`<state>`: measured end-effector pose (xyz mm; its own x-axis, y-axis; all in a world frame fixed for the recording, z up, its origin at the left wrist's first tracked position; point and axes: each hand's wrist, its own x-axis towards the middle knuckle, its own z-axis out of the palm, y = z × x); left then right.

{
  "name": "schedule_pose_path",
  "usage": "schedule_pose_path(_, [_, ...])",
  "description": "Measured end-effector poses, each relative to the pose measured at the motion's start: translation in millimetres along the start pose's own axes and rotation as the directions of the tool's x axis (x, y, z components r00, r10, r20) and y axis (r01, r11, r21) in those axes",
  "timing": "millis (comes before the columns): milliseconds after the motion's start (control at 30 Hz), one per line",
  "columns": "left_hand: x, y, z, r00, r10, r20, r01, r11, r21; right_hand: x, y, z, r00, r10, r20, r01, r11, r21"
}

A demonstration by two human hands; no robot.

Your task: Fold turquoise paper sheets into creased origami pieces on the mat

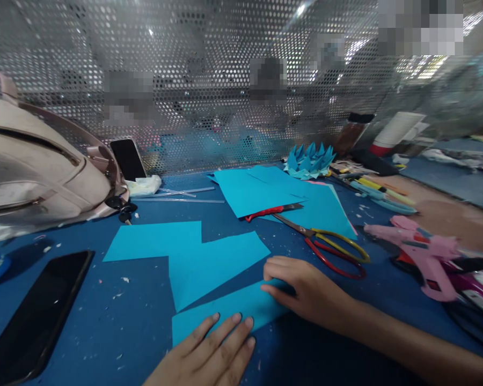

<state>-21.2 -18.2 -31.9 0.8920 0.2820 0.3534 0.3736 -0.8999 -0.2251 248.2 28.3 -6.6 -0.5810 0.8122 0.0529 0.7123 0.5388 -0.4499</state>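
Observation:
Both hands rest on a turquoise paper strip (233, 308) lying near the front of the blue table (104, 321). My left hand (211, 351) lies flat with its fingers spread on the strip's lower edge. My right hand (306, 292) presses the strip's right end with curled fingers. Just beyond them lie two more turquoise sheets (201, 257), overlapping. Red and yellow scissors (330, 246) lie right of the sheets, a short way from my right hand.
A stack of turquoise sheets (265, 193) and a folded paper flower (309, 160) lie farther back. A pink glue gun (422, 254) is at the right. A black phone (36, 316) lies front left, a beige bag (36, 171) and a second phone (127, 159) behind. A perforated metal wall (209, 80) closes the back.

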Motion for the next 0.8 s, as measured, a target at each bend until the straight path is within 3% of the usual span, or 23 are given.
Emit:
schedule_pose_path(267, [-0.1,0.9,3.2,0.999,0.014,0.046,-0.018,0.997,0.072,0.7,-2.2,0.8,1.0,0.017,-0.006,-0.017,1.0,-0.011])
schedule_pose_path(800, [-2.2,1.4,2.3,0.998,0.01,0.068,-0.013,0.999,0.051,-0.3,-2.7,4.2,1.0,0.017,-0.004,-0.017,0.997,-0.08])
